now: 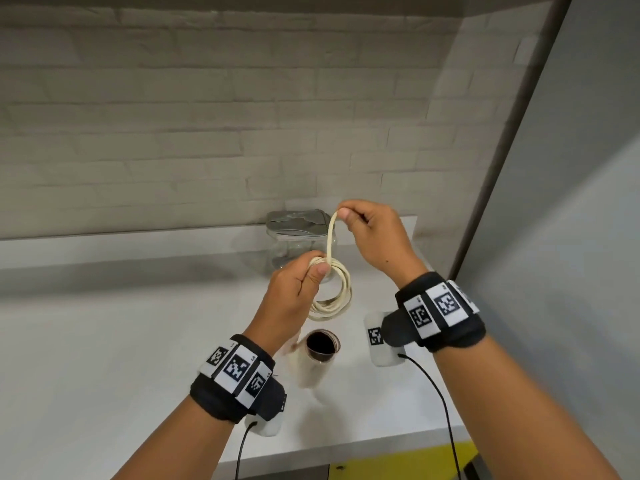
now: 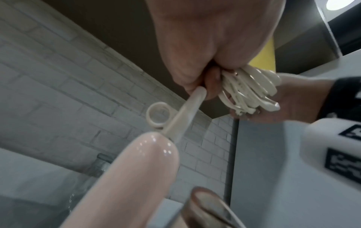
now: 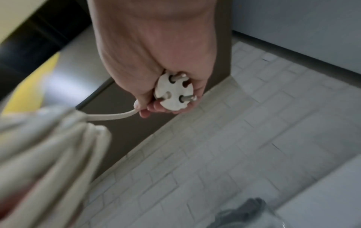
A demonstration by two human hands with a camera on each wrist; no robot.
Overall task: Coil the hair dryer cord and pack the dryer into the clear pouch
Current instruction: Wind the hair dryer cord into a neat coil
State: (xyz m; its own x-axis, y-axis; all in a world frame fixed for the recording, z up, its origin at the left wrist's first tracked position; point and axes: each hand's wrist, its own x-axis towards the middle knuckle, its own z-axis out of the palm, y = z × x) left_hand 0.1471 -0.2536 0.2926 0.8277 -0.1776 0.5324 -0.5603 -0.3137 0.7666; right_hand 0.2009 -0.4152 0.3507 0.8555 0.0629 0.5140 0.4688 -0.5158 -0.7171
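Observation:
My left hand (image 1: 317, 271) grips a coil of cream cord (image 1: 332, 296) with several loops, held above the white counter. A strand rises from the coil to my right hand (image 1: 346, 214), which pinches it; in the right wrist view those fingers also curl round the white plug (image 3: 173, 94). The cream hair dryer (image 1: 313, 362) is under my left hand with its dark barrel mouth facing up; I cannot tell whether it touches the counter. Its handle (image 2: 136, 177) and hanging loop (image 2: 157, 115) lead up to my left fingers. The clear pouch (image 1: 298, 237) with a grey top stands behind the hands.
The white counter (image 1: 121, 341) runs up to a pale brick wall (image 1: 207, 116), with a raised ledge along the back. A grey panel (image 1: 554, 237) closes off the right side. A yellow surface (image 1: 398, 462) shows below the counter's front edge. Black cables hang from both wrist cameras.

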